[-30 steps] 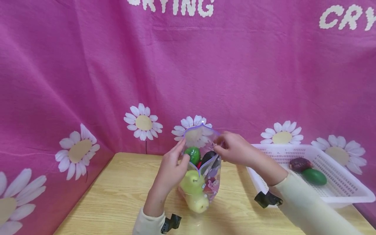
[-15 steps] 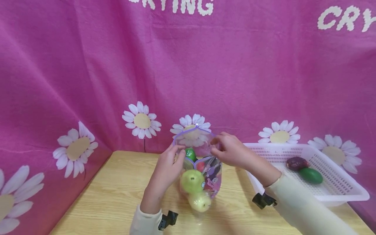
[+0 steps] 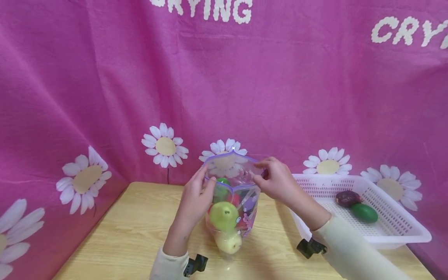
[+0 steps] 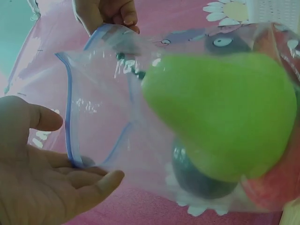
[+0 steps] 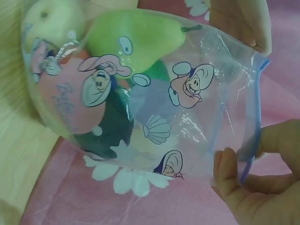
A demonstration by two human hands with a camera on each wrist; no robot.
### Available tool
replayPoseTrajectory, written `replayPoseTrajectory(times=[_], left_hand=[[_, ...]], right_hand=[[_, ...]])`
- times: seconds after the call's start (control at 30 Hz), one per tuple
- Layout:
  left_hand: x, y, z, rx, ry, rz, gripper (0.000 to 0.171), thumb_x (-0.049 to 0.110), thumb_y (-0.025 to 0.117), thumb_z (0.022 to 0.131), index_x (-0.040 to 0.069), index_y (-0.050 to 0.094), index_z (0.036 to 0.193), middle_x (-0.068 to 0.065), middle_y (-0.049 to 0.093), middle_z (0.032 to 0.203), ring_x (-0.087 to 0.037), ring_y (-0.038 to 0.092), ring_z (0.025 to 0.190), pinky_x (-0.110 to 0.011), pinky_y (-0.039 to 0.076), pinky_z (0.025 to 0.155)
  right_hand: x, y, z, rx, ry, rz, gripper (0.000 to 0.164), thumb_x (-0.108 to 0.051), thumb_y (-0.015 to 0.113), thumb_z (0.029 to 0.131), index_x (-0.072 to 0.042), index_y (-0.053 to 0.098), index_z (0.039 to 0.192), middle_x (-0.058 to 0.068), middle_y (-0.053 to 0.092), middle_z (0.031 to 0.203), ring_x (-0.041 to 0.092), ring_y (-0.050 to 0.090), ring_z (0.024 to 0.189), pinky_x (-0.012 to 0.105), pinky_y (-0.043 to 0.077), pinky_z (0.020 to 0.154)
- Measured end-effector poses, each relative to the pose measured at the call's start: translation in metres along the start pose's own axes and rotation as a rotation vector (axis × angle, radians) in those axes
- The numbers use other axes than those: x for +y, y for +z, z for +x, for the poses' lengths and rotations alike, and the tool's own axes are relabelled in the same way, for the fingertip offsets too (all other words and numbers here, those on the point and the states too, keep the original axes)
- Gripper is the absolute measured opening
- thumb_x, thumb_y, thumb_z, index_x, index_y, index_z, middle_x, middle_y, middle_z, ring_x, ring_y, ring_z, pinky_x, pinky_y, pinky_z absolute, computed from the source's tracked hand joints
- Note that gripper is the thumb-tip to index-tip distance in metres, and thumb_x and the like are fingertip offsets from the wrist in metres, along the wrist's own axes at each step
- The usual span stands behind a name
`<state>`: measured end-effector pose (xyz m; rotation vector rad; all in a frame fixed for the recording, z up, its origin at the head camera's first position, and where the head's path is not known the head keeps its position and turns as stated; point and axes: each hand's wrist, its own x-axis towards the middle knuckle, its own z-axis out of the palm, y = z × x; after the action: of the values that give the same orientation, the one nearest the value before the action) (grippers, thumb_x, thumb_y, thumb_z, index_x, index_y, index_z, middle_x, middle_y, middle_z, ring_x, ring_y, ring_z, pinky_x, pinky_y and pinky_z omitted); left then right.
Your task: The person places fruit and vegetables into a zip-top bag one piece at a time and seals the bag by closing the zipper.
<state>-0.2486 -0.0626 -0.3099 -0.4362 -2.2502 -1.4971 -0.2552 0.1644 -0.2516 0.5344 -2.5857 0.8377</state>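
A clear zip bag (image 3: 247,227) with a purple-blue zip rim and cartoon prints stands on the table, its mouth spread wide. My left hand (image 3: 192,200) holds the left side of the rim between thumb and fingers. The right side is pinched by my right hand (image 3: 278,179), whose thumb and fingers fold over the rim in the right wrist view. Inside sit a green pear (image 4: 225,112), a pale yellow-green round fruit (image 3: 229,242) at the bottom, a red fruit (image 5: 70,101) and a dark green piece (image 5: 110,129). Another green piece (image 3: 223,181) shows through the mouth.
To the right, a white perforated basket (image 3: 402,235) contains a dark purple fruit or vegetable (image 3: 348,198) and a smooth green oval one (image 3: 364,212). A pink cloth (image 3: 280,89) with daisies hangs behind the wooden table (image 3: 140,233) and along its left side.
Both hands have drawn the bag's mouth wider, the left hand moving left and the rim spreading. The fruit in the bag leans slightly left now. The head view has shifted a little.
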Motion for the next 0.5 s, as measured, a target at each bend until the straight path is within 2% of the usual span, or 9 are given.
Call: replayPoseTrajectory(times=[0.07, 0.1, 0.17, 0.2, 0.23, 0.33, 0.43, 0.5], left_hand=[[-0.002, -0.001, 0.001, 0.010, -0.011, 0.007, 0.055, 0.018, 0.056, 0.102, -0.006, 0.043, 0.150, -0.020, 0.057, 0.131, -0.022, 0.050, 0.079, -0.042, 0.050, 0.084], [-0.004, -0.002, 0.002, 0.014, -0.012, 0.020, 0.055, 0.018, 0.056, 0.102, -0.006, 0.043, 0.150, -0.020, 0.055, 0.138, -0.022, 0.051, 0.082, -0.043, 0.051, 0.088], [-0.006, -0.003, 0.002, 0.015, -0.009, 0.050, 0.055, 0.020, 0.055, 0.104, -0.006, 0.043, 0.150, -0.020, 0.056, 0.138, -0.023, 0.056, 0.088, -0.045, 0.052, 0.092], [-0.008, -0.003, 0.002, 0.012, -0.005, 0.059, 0.055, 0.021, 0.055, 0.104, -0.006, 0.043, 0.150, -0.021, 0.058, 0.131, -0.025, 0.055, 0.085, -0.046, 0.052, 0.090], [-0.009, -0.003, 0.002, 0.012, 0.002, 0.075, 0.055, 0.023, 0.055, 0.104, -0.006, 0.043, 0.150, -0.021, 0.059, 0.133, -0.027, 0.056, 0.088, -0.047, 0.052, 0.095], [-0.011, -0.005, 0.003, 0.015, 0.023, 0.109, 0.056, 0.025, 0.056, 0.104, -0.006, 0.045, 0.148, -0.021, 0.055, 0.142, -0.033, 0.060, 0.110, -0.051, 0.045, 0.108], [-0.011, -0.006, 0.002, 0.017, 0.018, 0.135, 0.055, 0.024, 0.057, 0.102, -0.006, 0.047, 0.147, -0.021, 0.046, 0.153, -0.037, 0.052, 0.133, -0.053, 0.037, 0.114], [-0.010, -0.009, 0.001, 0.013, -0.001, 0.149, 0.053, 0.021, 0.057, 0.101, -0.005, 0.047, 0.147, -0.020, 0.043, 0.156, -0.037, 0.046, 0.139, -0.053, 0.037, 0.113]], right_hand=[[0.002, 0.003, 0.000, -0.009, 0.010, 0.025, 0.037, -0.005, 0.065, 0.085, 0.013, 0.068, 0.118, 0.020, 0.063, 0.107, 0.018, 0.063, 0.079, 0.028, 0.054, 0.067], [0.004, 0.005, -0.001, -0.012, 0.002, 0.028, 0.037, -0.005, 0.064, 0.085, 0.012, 0.068, 0.118, 0.019, 0.063, 0.106, 0.017, 0.062, 0.078, 0.028, 0.054, 0.067], [0.006, 0.008, -0.001, -0.014, -0.030, 0.036, 0.033, -0.005, 0.063, 0.086, 0.008, 0.071, 0.115, 0.017, 0.062, 0.103, 0.015, 0.059, 0.076, 0.027, 0.052, 0.066], [0.008, 0.009, -0.001, -0.015, -0.051, 0.042, 0.030, -0.005, 0.063, 0.088, 0.006, 0.072, 0.113, 0.016, 0.061, 0.102, 0.014, 0.058, 0.075, 0.026, 0.051, 0.065], [0.009, 0.010, -0.001, -0.014, -0.073, 0.051, 0.026, -0.005, 0.063, 0.089, 0.004, 0.073, 0.111, 0.015, 0.061, 0.101, 0.013, 0.057, 0.074, 0.026, 0.050, 0.065], [0.016, 0.010, -0.001, 0.005, -0.137, 0.077, 0.015, -0.004, 0.065, 0.092, -0.002, 0.075, 0.103, 0.013, 0.061, 0.101, 0.011, 0.057, 0.074, 0.023, 0.050, 0.064], [0.026, 0.002, 0.001, 0.021, -0.154, 0.097, 0.011, -0.004, 0.066, 0.094, -0.002, 0.075, 0.100, 0.014, 0.061, 0.104, 0.015, 0.061, 0.078, 0.023, 0.052, 0.066], [0.035, -0.010, 0.002, 0.038, -0.133, 0.089, 0.012, -0.005, 0.066, 0.095, -0.002, 0.075, 0.102, 0.015, 0.063, 0.105, 0.017, 0.063, 0.081, 0.024, 0.053, 0.069]])
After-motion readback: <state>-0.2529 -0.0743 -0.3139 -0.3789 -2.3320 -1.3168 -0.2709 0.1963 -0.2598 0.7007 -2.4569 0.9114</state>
